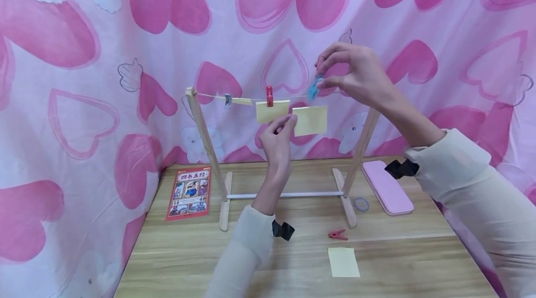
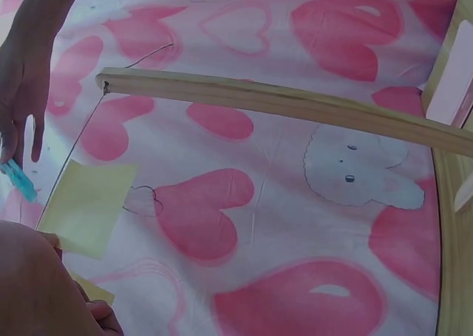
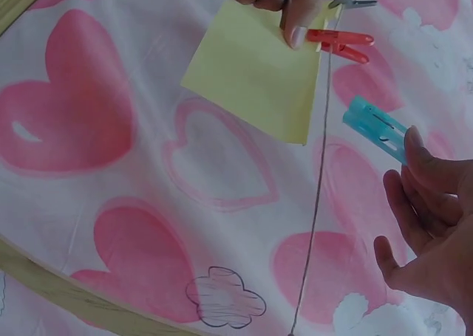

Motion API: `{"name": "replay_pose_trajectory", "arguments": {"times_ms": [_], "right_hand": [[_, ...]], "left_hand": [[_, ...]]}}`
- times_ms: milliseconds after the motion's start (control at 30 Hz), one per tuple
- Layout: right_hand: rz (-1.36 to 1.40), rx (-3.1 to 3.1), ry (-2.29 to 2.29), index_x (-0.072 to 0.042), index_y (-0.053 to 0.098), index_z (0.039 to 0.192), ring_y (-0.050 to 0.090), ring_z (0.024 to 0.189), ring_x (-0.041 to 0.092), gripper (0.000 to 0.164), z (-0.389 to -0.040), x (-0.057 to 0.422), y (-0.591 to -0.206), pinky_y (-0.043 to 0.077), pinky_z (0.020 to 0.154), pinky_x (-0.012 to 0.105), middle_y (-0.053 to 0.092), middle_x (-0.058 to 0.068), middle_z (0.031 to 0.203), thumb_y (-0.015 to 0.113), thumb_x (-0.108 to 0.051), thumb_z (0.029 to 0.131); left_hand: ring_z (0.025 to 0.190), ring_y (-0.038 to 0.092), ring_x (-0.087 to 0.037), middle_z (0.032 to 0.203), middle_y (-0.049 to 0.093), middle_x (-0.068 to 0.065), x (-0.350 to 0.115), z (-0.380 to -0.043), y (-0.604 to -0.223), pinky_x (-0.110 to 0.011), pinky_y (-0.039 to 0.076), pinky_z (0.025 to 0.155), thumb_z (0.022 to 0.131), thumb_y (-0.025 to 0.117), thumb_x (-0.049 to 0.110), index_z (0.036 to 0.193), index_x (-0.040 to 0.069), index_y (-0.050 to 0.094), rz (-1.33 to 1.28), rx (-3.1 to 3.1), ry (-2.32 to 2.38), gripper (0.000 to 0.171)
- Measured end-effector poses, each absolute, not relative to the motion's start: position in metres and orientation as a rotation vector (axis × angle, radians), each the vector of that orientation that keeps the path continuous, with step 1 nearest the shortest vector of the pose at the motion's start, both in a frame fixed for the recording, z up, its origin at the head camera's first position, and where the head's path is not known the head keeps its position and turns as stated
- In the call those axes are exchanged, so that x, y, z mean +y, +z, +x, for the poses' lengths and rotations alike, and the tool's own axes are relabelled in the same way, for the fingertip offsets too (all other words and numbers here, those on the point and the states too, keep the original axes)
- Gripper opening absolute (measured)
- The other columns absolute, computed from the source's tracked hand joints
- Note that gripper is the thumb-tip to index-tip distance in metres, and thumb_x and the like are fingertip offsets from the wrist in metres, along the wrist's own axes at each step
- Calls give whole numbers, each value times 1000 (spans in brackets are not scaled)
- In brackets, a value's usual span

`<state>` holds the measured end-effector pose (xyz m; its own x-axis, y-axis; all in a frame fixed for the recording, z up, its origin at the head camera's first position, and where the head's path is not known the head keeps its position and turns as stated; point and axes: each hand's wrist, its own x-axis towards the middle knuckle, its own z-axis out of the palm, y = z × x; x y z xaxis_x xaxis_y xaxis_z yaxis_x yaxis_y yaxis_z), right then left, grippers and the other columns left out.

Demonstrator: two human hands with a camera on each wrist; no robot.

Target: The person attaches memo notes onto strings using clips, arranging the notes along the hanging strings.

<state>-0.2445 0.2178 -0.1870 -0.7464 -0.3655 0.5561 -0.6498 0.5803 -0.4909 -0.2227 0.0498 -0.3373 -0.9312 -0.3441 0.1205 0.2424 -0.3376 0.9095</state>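
My left hand (image 1: 277,142) pinches a yellow paper note (image 1: 311,121) by its left edge, the note's top edge close to the string (image 3: 319,203). Above and to the right, my right hand (image 1: 356,75) pinches a blue clothespin (image 1: 314,88) between thumb and fingers. In the right wrist view the blue clothespin (image 3: 375,128) points toward the string and the note (image 3: 255,70). Left of that note, a red clothespin (image 1: 270,96) holds another yellow note (image 1: 265,113) on the string. Farther left a grey clothespin (image 1: 228,100) grips a note (image 1: 242,101) seen nearly edge-on.
The string spans a wooden frame with a left post (image 1: 205,135), a right post (image 1: 363,144) and a white crossbar (image 1: 284,195). On the table (image 1: 176,261) lie a red book (image 1: 189,194), a pink case (image 1: 387,187), a ring (image 1: 361,204), a red clothespin (image 1: 338,235) and a yellow note (image 1: 344,262).
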Motion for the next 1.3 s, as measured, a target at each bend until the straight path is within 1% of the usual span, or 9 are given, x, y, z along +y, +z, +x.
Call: {"name": "replay_pose_trajectory", "arguments": {"times_ms": [67,133,200,433,700,867,967,1100,1300], "right_hand": [[816,-2437,972,3,83,99,63,111,16,12,-250,217,-186,49,101,24,76,14,114,89,0,89],[816,-2452,974,4,83,100,64,114,22,12,-254,215,-186,46,111,35,76,17,114,88,2,89],[814,-2472,969,5,82,101,65,117,26,13,-258,215,-186,46,114,43,76,18,115,87,2,89],[813,-2527,932,7,82,104,65,122,30,14,-263,212,-186,47,102,28,75,19,118,85,3,91],[815,-2561,922,7,82,105,63,126,35,15,-266,208,-186,50,101,36,75,21,122,85,2,91],[821,-2612,862,4,83,105,63,127,34,15,-268,205,-186,53,95,34,75,18,124,86,-2,93],[830,-2651,822,4,82,107,63,128,35,16,-267,205,-187,57,97,39,74,18,126,86,-4,93],[861,-2680,801,5,81,110,61,131,39,21,-268,206,-186,56,106,56,72,21,130,87,-6,92],[885,-2714,773,5,80,117,59,135,43,29,-267,208,-184,49,114,63,69,23,135,87,-8,92]], "left_hand": [[76,43,-9,75,45,6,51,-225,-336,-18,36,65,95,85,8,109,-3,85,133,-1514,-2317,18],[76,43,-8,75,45,6,53,-228,-335,-18,37,65,96,84,7,109,-4,84,133,-1479,-2327,18],[75,43,-8,74,46,7,54,-231,-335,-17,37,65,96,83,6,109,-5,84,133,-1442,-2334,18],[73,43,-7,72,45,7,57,-234,-331,-17,39,65,95,83,4,108,-7,83,139,-1385,-2331,17],[77,46,-9,77,47,5,58,-236,-329,-18,41,67,96,83,6,111,-4,83,151,-1383,-2327,18],[76,45,-8,76,50,5,59,-237,-328,-16,40,65,96,83,4,109,-6,83,141,-1358,-2336,17],[76,46,-7,76,51,6,59,-236,-327,-15,41,65,96,82,3,109,-6,83,137,-1352,-2344,17],[77,46,-7,78,52,7,59,-236,-327,-15,42,66,96,82,2,111,-7,82,140,-1349,-2351,17],[77,43,-7,79,54,6,58,-235,-328,-16,38,66,97,81,3,113,-6,82,127,-1364,-2364,19]]}}
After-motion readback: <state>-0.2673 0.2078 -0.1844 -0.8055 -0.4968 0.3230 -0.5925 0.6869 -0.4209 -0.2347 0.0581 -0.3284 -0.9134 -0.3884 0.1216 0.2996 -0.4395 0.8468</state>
